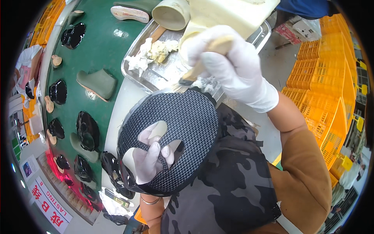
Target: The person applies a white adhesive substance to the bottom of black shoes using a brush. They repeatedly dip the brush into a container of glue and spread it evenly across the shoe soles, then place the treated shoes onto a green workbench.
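A black-and-grey woven shoe upper (191,121) with cut-out openings and a shiny black edge is held up before me. My left hand (150,158), in a white glove, grips it from behind; the fingers show through the openings, closed around a strap of it. In my gloved right hand (239,72) is a wooden-handled brush (193,74). Its pale bristles are at the far edge of the upper, seemingly touching it. Just beyond lies a metal tray (127,74) with crumpled whitish material (150,52) and a pale residue.
A cream cup (171,15) and a large cream container (230,17) stand by the tray. The green conveyor (120,50) on the left carries green shoe lasts (97,82) and several glossy black uppers (86,128). Orange crates (315,105) are stacked at the right.
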A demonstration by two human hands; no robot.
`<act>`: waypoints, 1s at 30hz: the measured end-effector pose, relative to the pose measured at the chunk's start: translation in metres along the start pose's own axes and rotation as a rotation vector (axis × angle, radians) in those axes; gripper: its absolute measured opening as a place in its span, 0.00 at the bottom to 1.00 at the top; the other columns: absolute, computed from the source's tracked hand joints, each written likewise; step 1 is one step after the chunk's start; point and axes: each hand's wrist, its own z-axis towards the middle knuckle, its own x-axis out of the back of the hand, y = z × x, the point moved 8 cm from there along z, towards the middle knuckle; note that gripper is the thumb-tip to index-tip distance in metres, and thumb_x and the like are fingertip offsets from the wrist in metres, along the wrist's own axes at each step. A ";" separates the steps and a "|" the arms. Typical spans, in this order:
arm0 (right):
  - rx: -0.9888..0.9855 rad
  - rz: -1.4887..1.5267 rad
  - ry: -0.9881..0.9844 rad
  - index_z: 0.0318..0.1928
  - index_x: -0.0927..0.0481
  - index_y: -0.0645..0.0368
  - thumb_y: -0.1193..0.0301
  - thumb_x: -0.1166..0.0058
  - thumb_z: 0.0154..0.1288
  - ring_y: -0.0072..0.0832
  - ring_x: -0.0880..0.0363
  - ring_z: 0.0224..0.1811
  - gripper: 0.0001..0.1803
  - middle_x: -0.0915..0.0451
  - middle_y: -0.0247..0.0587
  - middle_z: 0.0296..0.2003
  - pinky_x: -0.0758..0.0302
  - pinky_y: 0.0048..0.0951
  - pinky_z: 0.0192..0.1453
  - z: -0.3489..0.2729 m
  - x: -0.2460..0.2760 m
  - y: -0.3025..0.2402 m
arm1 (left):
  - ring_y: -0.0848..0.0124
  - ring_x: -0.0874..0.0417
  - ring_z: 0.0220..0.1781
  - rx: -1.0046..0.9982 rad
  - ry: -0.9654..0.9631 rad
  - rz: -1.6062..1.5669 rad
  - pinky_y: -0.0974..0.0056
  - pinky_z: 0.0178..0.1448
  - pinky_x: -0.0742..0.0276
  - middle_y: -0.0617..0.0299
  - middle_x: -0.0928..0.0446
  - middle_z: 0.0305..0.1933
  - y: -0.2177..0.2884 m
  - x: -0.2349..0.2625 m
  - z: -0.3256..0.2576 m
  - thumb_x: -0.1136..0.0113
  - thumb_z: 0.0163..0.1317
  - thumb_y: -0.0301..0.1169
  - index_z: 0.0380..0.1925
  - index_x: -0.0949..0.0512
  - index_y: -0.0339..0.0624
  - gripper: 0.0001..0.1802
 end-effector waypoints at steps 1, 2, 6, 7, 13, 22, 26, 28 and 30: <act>-0.025 -0.012 0.023 0.44 0.32 0.64 0.69 0.57 0.69 0.16 0.27 0.27 0.11 0.24 0.38 0.34 0.29 0.16 0.31 -0.008 0.003 0.001 | 0.74 0.28 0.33 -0.106 0.033 0.195 0.70 0.32 0.27 0.56 0.34 0.46 0.000 0.008 0.000 0.59 0.63 0.25 0.57 0.42 0.28 0.22; -0.026 -0.039 0.028 0.45 0.33 0.64 0.68 0.57 0.69 0.17 0.27 0.27 0.11 0.24 0.39 0.34 0.29 0.17 0.31 -0.015 0.005 0.002 | 0.74 0.28 0.33 -0.077 0.032 0.107 0.70 0.32 0.27 0.56 0.34 0.46 -0.003 0.009 -0.001 0.59 0.63 0.25 0.57 0.43 0.28 0.22; -0.097 -0.091 0.136 0.46 0.34 0.64 0.67 0.57 0.69 0.19 0.27 0.27 0.12 0.24 0.42 0.36 0.28 0.19 0.32 -0.043 0.018 0.006 | 0.72 0.27 0.30 -0.093 0.000 -0.093 0.69 0.32 0.26 0.53 0.32 0.44 -0.010 0.006 0.001 0.59 0.64 0.26 0.58 0.44 0.29 0.23; -0.167 -0.062 0.155 0.45 0.34 0.63 0.67 0.58 0.70 0.20 0.28 0.27 0.12 0.25 0.44 0.37 0.28 0.20 0.32 -0.051 0.020 0.010 | 0.71 0.27 0.29 -0.111 -0.017 -0.098 0.68 0.32 0.26 0.53 0.32 0.43 -0.011 0.006 0.002 0.59 0.64 0.26 0.58 0.44 0.29 0.23; -0.137 0.053 0.303 0.42 0.31 0.65 0.73 0.56 0.68 0.14 0.28 0.24 0.08 0.22 0.38 0.32 0.29 0.15 0.29 -0.065 0.027 0.005 | 0.61 0.24 0.34 -0.121 0.154 -0.271 0.60 0.34 0.23 0.48 0.31 0.42 -0.023 0.010 -0.002 0.54 0.62 0.26 0.58 0.43 0.27 0.25; 0.043 0.063 0.346 0.42 0.32 0.65 0.74 0.56 0.67 0.15 0.27 0.28 0.07 0.22 0.38 0.31 0.29 0.15 0.30 -0.023 0.031 -0.021 | 0.58 0.25 0.50 -0.392 0.134 -0.162 0.58 0.42 0.19 0.49 0.49 0.67 -0.020 -0.002 -0.010 0.57 0.62 0.25 0.59 0.43 0.31 0.25; 0.091 0.046 0.300 0.42 0.32 0.66 0.75 0.57 0.67 0.15 0.26 0.29 0.06 0.22 0.38 0.31 0.29 0.15 0.30 -0.019 0.032 -0.025 | 0.59 0.23 0.46 -0.363 0.081 -0.181 0.58 0.42 0.22 0.52 0.52 0.68 -0.015 -0.007 -0.005 0.56 0.59 0.25 0.64 0.52 0.38 0.32; 0.064 0.082 0.270 0.41 0.32 0.66 0.76 0.57 0.67 0.15 0.25 0.29 0.06 0.22 0.39 0.31 0.28 0.16 0.31 -0.025 0.030 -0.028 | 0.60 0.25 0.47 -0.374 0.173 -0.192 0.56 0.44 0.24 0.55 0.50 0.68 -0.009 -0.009 -0.004 0.55 0.58 0.25 0.66 0.54 0.41 0.35; -0.018 0.087 0.251 0.40 0.32 0.66 0.76 0.57 0.67 0.15 0.25 0.28 0.05 0.22 0.39 0.32 0.28 0.16 0.31 -0.040 0.029 -0.026 | 0.63 0.27 0.51 -0.422 0.115 -0.225 0.54 0.46 0.26 0.61 0.47 0.67 -0.011 -0.009 0.005 0.55 0.58 0.24 0.67 0.57 0.45 0.37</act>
